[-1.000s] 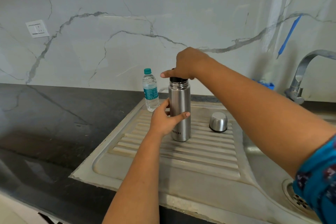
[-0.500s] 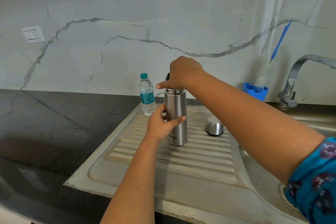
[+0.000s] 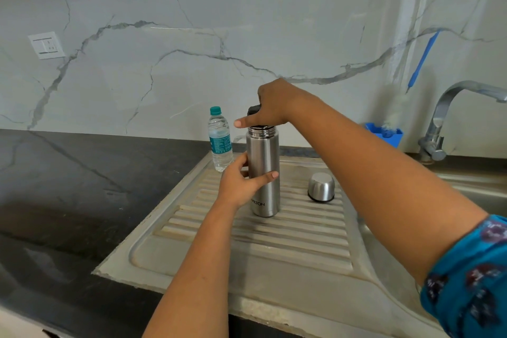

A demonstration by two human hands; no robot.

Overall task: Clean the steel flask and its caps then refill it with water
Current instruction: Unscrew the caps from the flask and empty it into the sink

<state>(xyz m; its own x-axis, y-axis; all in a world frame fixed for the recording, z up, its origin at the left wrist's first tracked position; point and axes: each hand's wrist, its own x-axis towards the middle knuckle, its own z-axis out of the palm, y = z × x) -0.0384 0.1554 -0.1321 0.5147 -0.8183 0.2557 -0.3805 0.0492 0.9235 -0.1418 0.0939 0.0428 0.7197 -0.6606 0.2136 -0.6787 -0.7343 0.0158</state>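
A steel flask (image 3: pixel 264 162) stands upright on the ribbed drainboard (image 3: pixel 274 241) of the sink. My left hand (image 3: pixel 241 185) grips the flask's body at mid-height. My right hand (image 3: pixel 270 105) holds the black inner cap (image 3: pixel 253 110) just above the flask's mouth, the index finger pointing left. The steel outer cap (image 3: pixel 321 187) sits upside down on the drainboard to the flask's right. A small plastic water bottle (image 3: pixel 219 140) with a teal lid stands behind the flask on the left.
A tap (image 3: pixel 450 115) arches over the sink basin (image 3: pixel 488 195) at the far right. A blue holder (image 3: pixel 384 134) with a brush (image 3: pixel 395 110) stands against the marble wall. Black countertop (image 3: pixel 68 186) stretches to the left.
My right hand has lifted the black inner cap a little off the flask's mouth. The left hand keeps its grip on the flask. The camera has shifted.
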